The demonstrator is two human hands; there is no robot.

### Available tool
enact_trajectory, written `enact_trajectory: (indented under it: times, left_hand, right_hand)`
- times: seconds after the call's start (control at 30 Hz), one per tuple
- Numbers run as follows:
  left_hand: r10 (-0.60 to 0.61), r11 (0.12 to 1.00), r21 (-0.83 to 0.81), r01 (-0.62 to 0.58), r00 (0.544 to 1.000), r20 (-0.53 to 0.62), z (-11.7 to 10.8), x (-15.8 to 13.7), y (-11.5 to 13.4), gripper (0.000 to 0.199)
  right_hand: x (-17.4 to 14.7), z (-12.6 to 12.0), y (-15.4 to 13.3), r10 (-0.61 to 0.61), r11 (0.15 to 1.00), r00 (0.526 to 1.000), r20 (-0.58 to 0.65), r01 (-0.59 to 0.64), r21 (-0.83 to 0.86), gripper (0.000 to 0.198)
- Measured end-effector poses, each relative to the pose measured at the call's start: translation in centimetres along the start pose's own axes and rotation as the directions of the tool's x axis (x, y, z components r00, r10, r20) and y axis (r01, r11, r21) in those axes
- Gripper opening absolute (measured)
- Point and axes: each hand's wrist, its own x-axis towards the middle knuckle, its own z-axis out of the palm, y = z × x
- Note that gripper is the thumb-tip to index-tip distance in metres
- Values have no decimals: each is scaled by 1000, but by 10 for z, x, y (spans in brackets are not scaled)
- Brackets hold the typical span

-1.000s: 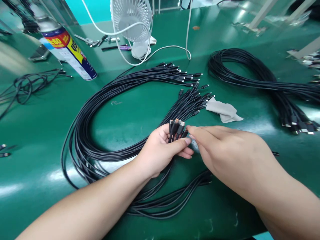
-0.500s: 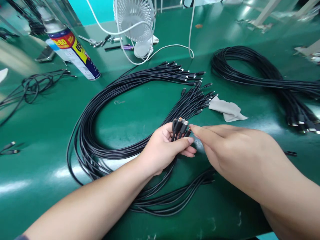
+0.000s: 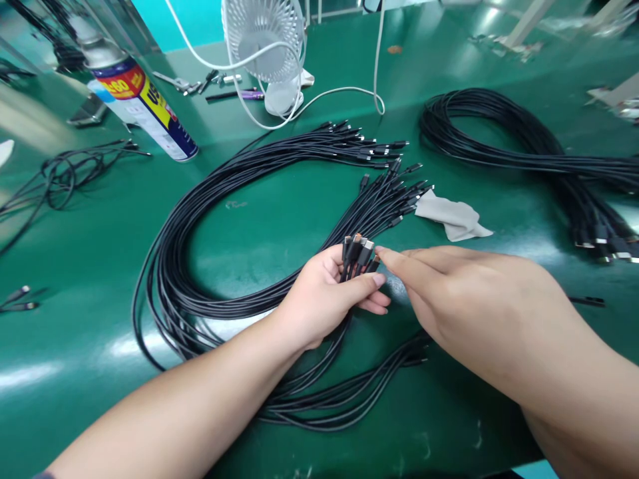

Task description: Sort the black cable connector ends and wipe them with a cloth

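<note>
Cable connectors (image 3: 360,253) poked up at frame center, clasped in the left hand (image 3: 322,289). The right hand (image 3: 464,289) was at their right edge; whether it pinched one, I could not tell. Looped black cables (image 3: 172,246) lay left of center.

Left fingers (image 3: 367,285) clasp black cable plugs (image 3: 366,251) (white fan (image 3: 264,56) standing beyond).

Bundles of black cables (image 3: 174,246) lie across a green counter (image 3: 249,239) in what appears to be a cable workshop, with a spray can (image 3: 144,100) at far left and a white fan (image 3: 264,46) nearby.
</note>
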Motion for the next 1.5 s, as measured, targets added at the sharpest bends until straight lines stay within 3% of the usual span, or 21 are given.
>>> enact_trajectory:
  times: [0.23,0.37,0.43,0.57,0.7,1.03,1.37,1.5]
  left_hand:
    - [-7,1000,11,7,1000,2,0,-2,2,16]
    - [-23,1000,21,23,1000,-14,1,-2,5,17]
    - [-28,999,34,29,999,-21,1,-2,5,17]
    - [-2,995,102,1,1000,16,-1,-2,4,13]
    - [15,996,89,-19,999,43,-3,-3,3,18]
    - [26,991,129,-29,999,27,0,-4,5,17]
    - [58,991,122,-62,998,35,0,-2,1,22]
    - [50,993,105,-55,997,50,-2,-1,1,26]
  right_hand:
    - [2,-4,0,-5,999,1000,-19,6,33,29]
    - [2,-2,5,89,986,994,-57,-79,147,29]
    - [3,1,10,171,943,984,-41,-152,296,28]
    - [7,5,19,222,762,966,134,-258,594,18]
    - [13,8,19,224,671,960,166,-276,689,15]
    - [18,8,19,230,686,962,145,-266,677,16]
    - [13,5,20,194,773,976,101,-216,596,19]
    - [13,6,21,241,761,964,114,-260,594,16]
